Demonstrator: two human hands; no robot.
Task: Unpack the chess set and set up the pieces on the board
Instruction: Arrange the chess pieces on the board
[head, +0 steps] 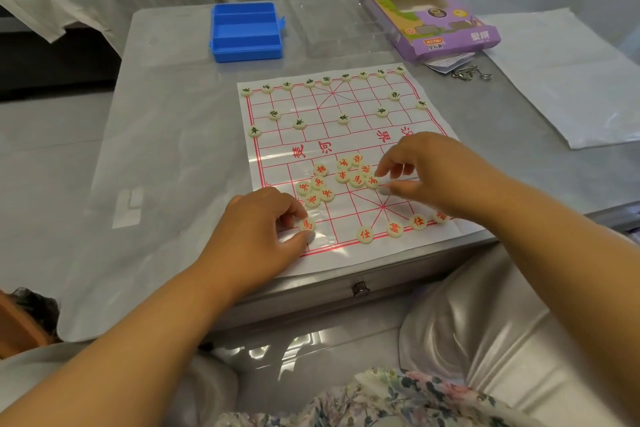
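A white sheet board [349, 135] with red grid lines lies on the table. Black-lettered round pieces [309, 82] stand along its far rows. Several red-lettered pieces [356, 179] lie heaped near the board's middle, and three, among them one at the near edge [365, 235], sit in the near row. My left hand [256, 236] pinches a red-lettered piece [307, 225] at the board's near left corner. My right hand [429, 170] hovers over the heap, forefinger and thumb closing round a red piece [372, 181]; whether it grips the piece I cannot tell.
A blue plastic case [246, 32] stands behind the board, with a clear plastic tray [332, 17] and a purple game box [433, 17] to its right. Metal rings [471, 71] and a white sheet [568, 80] lie far right. A sofa runs along the back.
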